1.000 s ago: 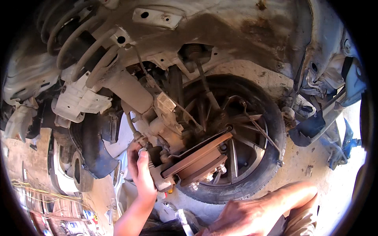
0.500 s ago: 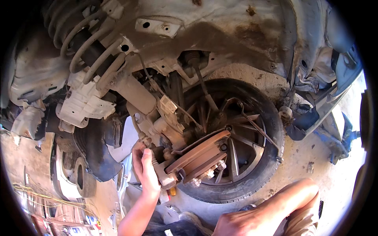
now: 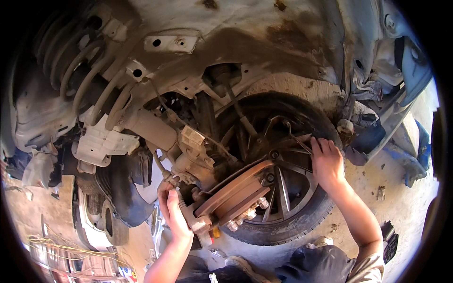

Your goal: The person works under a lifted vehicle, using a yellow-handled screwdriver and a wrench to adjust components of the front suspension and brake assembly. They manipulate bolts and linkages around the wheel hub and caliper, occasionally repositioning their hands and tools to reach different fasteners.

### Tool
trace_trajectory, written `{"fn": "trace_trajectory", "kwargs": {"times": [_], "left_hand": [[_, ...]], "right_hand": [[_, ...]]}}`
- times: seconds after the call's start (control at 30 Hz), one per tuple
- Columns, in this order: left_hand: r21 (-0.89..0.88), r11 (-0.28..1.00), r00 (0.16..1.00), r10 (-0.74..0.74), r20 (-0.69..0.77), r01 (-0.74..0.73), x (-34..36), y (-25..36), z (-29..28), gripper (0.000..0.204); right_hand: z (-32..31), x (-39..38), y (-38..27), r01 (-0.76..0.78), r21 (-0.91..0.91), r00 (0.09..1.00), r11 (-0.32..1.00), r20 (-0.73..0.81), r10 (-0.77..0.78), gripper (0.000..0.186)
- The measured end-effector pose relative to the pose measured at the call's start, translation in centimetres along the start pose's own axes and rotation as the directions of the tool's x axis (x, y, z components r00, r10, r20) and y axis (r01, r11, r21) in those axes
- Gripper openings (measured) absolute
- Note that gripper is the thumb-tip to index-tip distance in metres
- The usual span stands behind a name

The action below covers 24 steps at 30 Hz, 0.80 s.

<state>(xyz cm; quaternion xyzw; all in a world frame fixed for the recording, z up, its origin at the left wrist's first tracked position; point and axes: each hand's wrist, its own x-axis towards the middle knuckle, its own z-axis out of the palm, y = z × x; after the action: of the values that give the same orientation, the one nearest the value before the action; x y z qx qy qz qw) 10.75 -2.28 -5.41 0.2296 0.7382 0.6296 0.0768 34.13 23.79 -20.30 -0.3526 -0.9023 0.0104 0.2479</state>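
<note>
Clasping the brake caliper, my left hand seemingly steadies it. My right hand meets a metal rod; whether pinching, I cannot tell.

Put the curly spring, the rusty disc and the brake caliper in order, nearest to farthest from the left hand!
1. Brake caliper: touching the left hand.
2. Rusty disc: a little farther right.
3. Curly spring: farthest, at the head view's upper left.

Brake disc before the wheel, caliper at the disc's left end; coil spring, upper left; another tyre, lower left.
</note>
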Motion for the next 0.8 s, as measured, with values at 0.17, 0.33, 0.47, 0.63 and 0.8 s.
{"fn": "trace_trajectory", "kwargs": {"times": [0.17,0.33,0.47,0.63,0.8], "left_hand": [[-0.020,0.999,1.000,-0.028,-0.014,0.027,-0.2,0.5,0.4,0.042],[0.008,0.999,0.999,-0.035,-0.001,0.035,-0.4,0.6,0.2,0.043],[0.053,0.999,1.000,-0.013,0.009,0.012,-0.4,0.5,0.0,0.043],[0.026,0.999,0.998,0.023,0.058,-0.024,-0.5,0.9,0.5,0.045],[0.101,0.994,0.999,0.032,0.015,-0.034,-0.4,1.1,0.8,0.050]], "right_hand": [[3.1,-0.4,1.2,-0.133,0.092,0.958,0.987,0.267,0.104,0.031],[2.9,-0.3,0.9,-0.279,0.352,0.945,0.894,0.267,0.190,0.015],[0.3,-0.5,-0.7,-0.400,0.661,0.917,0.635,0.300,0.265,0.011],[-4.1,0.2,-3.0,-0.476,0.871,0.871,0.121,0.447,0.203,0.013],[-5.3,-0.1,-3.5,-0.493,0.862,0.859,-0.121,0.504,0.089,0.015]]}}
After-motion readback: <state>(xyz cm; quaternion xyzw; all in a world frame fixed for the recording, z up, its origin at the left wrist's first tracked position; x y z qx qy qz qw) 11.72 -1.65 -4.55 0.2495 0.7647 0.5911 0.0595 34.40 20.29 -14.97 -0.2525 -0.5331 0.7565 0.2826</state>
